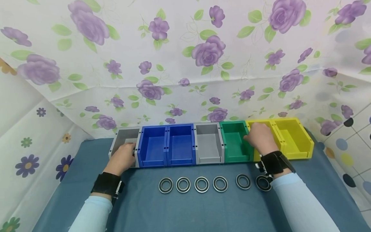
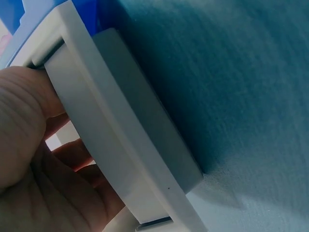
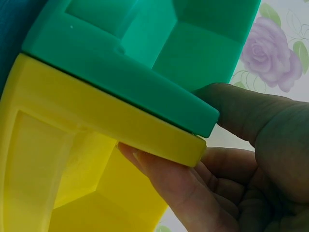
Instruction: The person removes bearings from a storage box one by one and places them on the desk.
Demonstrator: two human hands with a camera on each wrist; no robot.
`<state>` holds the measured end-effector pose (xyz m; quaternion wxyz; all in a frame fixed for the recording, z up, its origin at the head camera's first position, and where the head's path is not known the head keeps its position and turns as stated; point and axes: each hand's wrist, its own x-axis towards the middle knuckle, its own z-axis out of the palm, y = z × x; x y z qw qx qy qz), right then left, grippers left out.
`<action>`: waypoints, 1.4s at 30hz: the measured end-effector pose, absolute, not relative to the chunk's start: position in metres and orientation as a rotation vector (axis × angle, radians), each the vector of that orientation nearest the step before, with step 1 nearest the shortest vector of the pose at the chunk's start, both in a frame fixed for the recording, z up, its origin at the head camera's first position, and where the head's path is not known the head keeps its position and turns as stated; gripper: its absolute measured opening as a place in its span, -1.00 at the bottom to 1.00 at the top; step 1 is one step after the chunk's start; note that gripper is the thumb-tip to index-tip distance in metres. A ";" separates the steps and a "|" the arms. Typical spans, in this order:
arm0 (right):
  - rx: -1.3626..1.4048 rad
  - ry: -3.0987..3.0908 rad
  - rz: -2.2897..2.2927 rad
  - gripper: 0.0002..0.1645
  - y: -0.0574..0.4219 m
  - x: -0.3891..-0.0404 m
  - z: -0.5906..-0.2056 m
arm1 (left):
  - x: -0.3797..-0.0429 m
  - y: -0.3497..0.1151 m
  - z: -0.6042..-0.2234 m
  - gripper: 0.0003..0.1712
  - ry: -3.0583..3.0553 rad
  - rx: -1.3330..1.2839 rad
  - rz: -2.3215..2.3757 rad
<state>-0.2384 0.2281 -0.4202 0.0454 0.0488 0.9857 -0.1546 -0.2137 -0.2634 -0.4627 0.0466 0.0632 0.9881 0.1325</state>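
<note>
A row of plastic bins stands along the back of the table. My left hand (image 1: pixel 122 158) reaches into the grey bin (image 1: pixel 116 145) at the row's left end. In the left wrist view, its thumb (image 2: pixel 29 92) and bent fingers sit behind the bin's front lip (image 2: pixel 111 130); whatever they may hold is hidden. My right hand (image 1: pixel 261 137) pinches the touching side walls of the green bin (image 3: pixel 120 77) and the yellow bin (image 3: pixel 96 116). Its thumb lies on the green side, its fingers inside the yellow one.
Two blue bins (image 1: pixel 153 145) and another grey bin (image 1: pixel 208 141) fill the row's middle; a second yellow bin (image 1: pixel 292 137) ends it on the right. Several ring bearings (image 1: pixel 201 184) lie in a line on the blue cloth before the bins. A flowered curtain (image 1: pixel 185 64) hangs behind.
</note>
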 end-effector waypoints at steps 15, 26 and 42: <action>0.153 3.015 -0.464 -0.65 0.227 -0.237 -0.420 | -0.217 -0.264 -0.462 -0.58 3.014 0.183 0.380; 0.165 3.005 -0.466 -0.64 0.227 -0.237 -0.419 | -0.211 -0.263 -0.461 -0.65 3.078 0.212 0.348; 0.158 3.009 -0.453 -0.65 0.227 -0.239 -0.420 | -0.194 -0.268 -0.469 -0.45 3.217 0.209 0.457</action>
